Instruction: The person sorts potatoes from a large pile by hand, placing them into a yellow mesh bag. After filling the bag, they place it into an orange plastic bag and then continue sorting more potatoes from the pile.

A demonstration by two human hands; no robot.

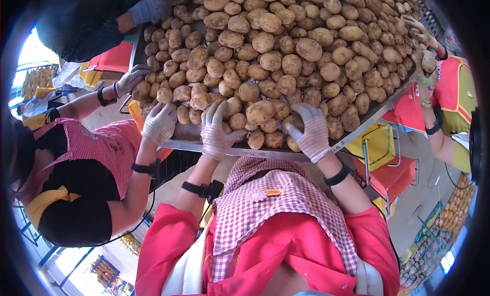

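A big heap of brown, soil-marked potatoes [270, 22] covers the metal-edged table in front of me. Both my hands wear whitish knit gloves with faint stripes. My left hand [217, 132] rests at the near edge of the heap, fingers stretched forward against the potatoes and thumb out to the right. Curled over a potato [292, 123] at the near edge is my right hand [312, 134], its fingers partly hiding it. Between the hands lie several potatoes, a larger one [260, 112] among them.
The table's metal rim [245, 152] runs just before my body. At left, a co-worker's gloved hands [159, 123] touch the heap; another gloved hand [151, 10] is at upper left. A person at right holds a potato [429, 61]. Yellow and red stools [390, 176] stand beside the table.
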